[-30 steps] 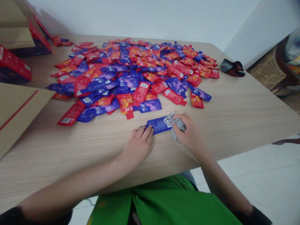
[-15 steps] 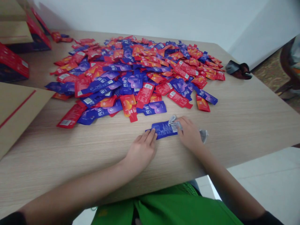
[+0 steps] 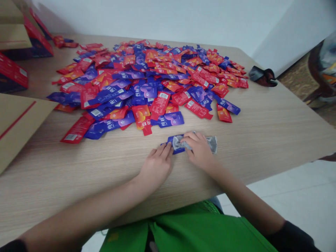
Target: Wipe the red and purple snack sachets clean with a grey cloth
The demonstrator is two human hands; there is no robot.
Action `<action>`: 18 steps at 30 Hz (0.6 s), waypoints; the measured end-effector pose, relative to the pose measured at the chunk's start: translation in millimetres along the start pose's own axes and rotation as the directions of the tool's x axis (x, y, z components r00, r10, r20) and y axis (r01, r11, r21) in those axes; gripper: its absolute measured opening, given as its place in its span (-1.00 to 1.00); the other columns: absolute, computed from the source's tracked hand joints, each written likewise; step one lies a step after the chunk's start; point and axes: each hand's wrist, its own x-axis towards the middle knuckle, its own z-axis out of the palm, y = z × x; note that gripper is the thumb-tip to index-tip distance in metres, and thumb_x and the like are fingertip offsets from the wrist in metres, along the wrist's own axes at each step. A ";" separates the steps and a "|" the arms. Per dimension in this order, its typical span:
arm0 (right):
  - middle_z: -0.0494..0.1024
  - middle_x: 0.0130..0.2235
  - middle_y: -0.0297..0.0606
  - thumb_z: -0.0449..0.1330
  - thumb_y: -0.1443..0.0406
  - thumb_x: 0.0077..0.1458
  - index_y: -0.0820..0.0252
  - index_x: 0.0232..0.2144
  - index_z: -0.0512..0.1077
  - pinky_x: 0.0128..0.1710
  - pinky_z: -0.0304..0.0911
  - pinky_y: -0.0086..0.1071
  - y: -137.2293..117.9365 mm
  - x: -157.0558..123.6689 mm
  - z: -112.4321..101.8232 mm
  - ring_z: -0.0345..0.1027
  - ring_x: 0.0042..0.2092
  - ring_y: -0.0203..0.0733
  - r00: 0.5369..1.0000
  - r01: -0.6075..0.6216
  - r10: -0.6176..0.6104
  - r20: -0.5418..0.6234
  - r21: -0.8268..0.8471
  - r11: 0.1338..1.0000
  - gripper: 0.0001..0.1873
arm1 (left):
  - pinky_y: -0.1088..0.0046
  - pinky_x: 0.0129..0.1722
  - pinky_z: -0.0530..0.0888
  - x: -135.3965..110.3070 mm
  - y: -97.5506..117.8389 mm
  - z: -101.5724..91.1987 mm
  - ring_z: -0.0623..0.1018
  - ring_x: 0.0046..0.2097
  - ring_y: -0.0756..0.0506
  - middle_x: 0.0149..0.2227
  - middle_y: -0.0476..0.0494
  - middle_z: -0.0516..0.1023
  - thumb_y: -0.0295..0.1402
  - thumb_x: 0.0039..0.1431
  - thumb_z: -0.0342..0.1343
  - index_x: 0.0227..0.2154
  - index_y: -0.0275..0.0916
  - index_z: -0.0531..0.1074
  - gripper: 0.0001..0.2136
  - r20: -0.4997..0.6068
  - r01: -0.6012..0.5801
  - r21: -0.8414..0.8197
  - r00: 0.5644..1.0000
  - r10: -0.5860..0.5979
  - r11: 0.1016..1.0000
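A blue pouch (image 3: 179, 151) lies flat on the table with its left end under the fingertips of my left hand (image 3: 157, 163). Those fingers are held together and press the pouch down. My right hand (image 3: 198, 148) is closed on a crumpled grey cloth (image 3: 212, 143), which rests over most of the pouch and sticks out on both sides of the hand. The cloth hides the pouch's printed face. Just beyond the hands spreads a large heap of red and blue pouches (image 3: 145, 91).
At the left stand red and blue boxes (image 3: 12, 75) and an open cardboard flap (image 3: 23, 122). A dark, shiny curled object (image 3: 262, 76) sits near the table's right edge. A white wall (image 3: 168, 21) rises behind the table (image 3: 267, 140).
My right hand has slid the cloth leftward along the pouch, covering print that showed before. My left hand keeps its place on the pouch's end. The whole view has shifted slightly.
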 end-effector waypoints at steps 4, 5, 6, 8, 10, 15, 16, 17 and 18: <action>0.52 -0.13 -0.17 0.08 0.47 0.05 0.16 -0.28 0.48 -0.06 0.20 -0.15 37.9 -13.1 -15.3 0.30 -0.08 -0.02 0.988 -0.145 0.146 -0.049 0.030 0.989 -0.76 | 0.22 -0.01 0.46 0.1 -0.8 5.4 0.45 0.17 -0.28 0.21 -0.39 0.39 -0.47 0.26 -0.02 0.10 -0.48 0.42 -0.62 0.036 -0.024 0.044 0.999 0.022 0.999; 0.52 -0.15 -0.17 0.08 0.48 0.03 0.16 -0.30 0.48 -0.06 0.20 -0.16 41.6 -13.6 -19.4 0.31 -0.10 -0.02 0.983 -0.171 0.172 -0.064 0.029 0.985 -0.76 | 0.23 0.00 0.46 0.3 -0.9 6.1 0.44 0.17 -0.28 0.21 -0.39 0.39 -0.47 0.26 -0.02 0.11 -0.49 0.41 -0.61 0.044 -0.030 0.049 0.999 0.028 0.998; 0.52 -0.18 -0.17 0.08 0.48 0.01 0.17 -0.31 0.48 -0.05 0.20 -0.16 41.8 -13.0 -22.9 0.32 -0.11 -0.03 0.978 -0.186 0.188 -0.090 0.028 0.982 -0.76 | 0.23 0.00 0.46 0.6 -0.8 6.4 0.44 0.18 -0.28 0.20 -0.39 0.39 -0.47 0.26 -0.02 0.12 -0.50 0.40 -0.61 0.048 -0.034 0.052 0.998 0.031 0.998; 0.51 -0.19 -0.17 0.09 0.48 0.01 0.18 -0.30 0.48 -0.04 0.19 -0.17 32.0 -8.6 -27.0 0.32 -0.12 -0.04 0.971 -0.170 0.173 -0.167 0.035 0.985 -0.77 | 0.23 0.01 0.45 1.3 -0.6 5.7 0.43 0.18 -0.27 0.21 -0.40 0.38 -0.47 0.26 -0.02 0.12 -0.49 0.40 -0.61 0.052 -0.036 0.053 0.998 0.033 0.998; 0.50 -0.16 -0.17 0.09 0.47 0.03 0.18 -0.26 0.47 -0.03 0.18 -0.19 13.4 -1.9 -25.4 0.30 -0.09 -0.06 0.973 -0.088 0.098 -0.209 0.057 0.994 -0.76 | 0.24 0.00 0.45 2.1 -0.2 3.8 0.43 0.18 -0.27 0.19 -0.40 0.41 -0.47 0.27 -0.02 0.11 -0.49 0.41 -0.62 0.056 -0.031 0.046 0.998 0.029 0.998; 0.50 -0.09 -0.20 0.08 0.50 0.00 0.14 -0.20 0.49 -0.09 0.15 -0.19 -13.6 7.1 -5.0 0.26 -0.06 -0.03 0.999 0.035 -0.035 0.013 -0.013 0.999 -0.67 | 0.25 -0.02 0.45 4.5 0.7 1.1 0.42 0.17 -0.26 0.08 -0.39 0.52 -0.46 0.27 -0.01 0.03 -0.45 0.48 -0.67 0.088 0.003 0.011 0.996 -0.004 1.000; 0.50 -0.09 -0.20 0.09 0.49 0.01 0.14 -0.20 0.49 -0.09 0.14 -0.19 -9.6 6.3 -2.3 0.25 -0.06 -0.02 0.999 0.003 -0.002 0.032 -0.039 0.999 -0.67 | 0.25 -0.02 0.45 4.8 1.1 1.7 0.42 0.17 -0.26 0.12 -0.39 0.49 -0.46 0.28 -0.02 0.04 -0.44 0.46 -0.66 0.096 0.008 0.012 0.995 -0.009 1.000; 0.50 -0.09 -0.20 0.09 0.48 0.02 0.14 -0.20 0.49 -0.08 0.14 -0.19 -2.6 4.8 -1.4 0.25 -0.06 -0.02 0.998 -0.040 0.042 0.035 -0.058 0.998 -0.69 | 0.24 -0.02 0.45 5.0 1.6 2.5 0.42 0.18 -0.26 0.16 -0.38 0.45 -0.47 0.28 -0.03 0.07 -0.44 0.44 -0.64 0.105 0.012 0.015 0.994 -0.013 1.000; 0.51 -0.10 -0.19 0.09 0.47 0.04 0.14 -0.21 0.49 -0.07 0.14 -0.19 6.7 3.2 -2.4 0.26 -0.06 -0.02 0.995 -0.089 0.091 0.030 -0.071 0.993 -0.71 | 0.23 -0.01 0.45 5.1 2.2 3.3 0.41 0.18 -0.26 0.20 -0.38 0.40 -0.47 0.28 -0.04 0.11 -0.44 0.42 -0.62 0.119 0.013 0.017 0.993 -0.015 1.000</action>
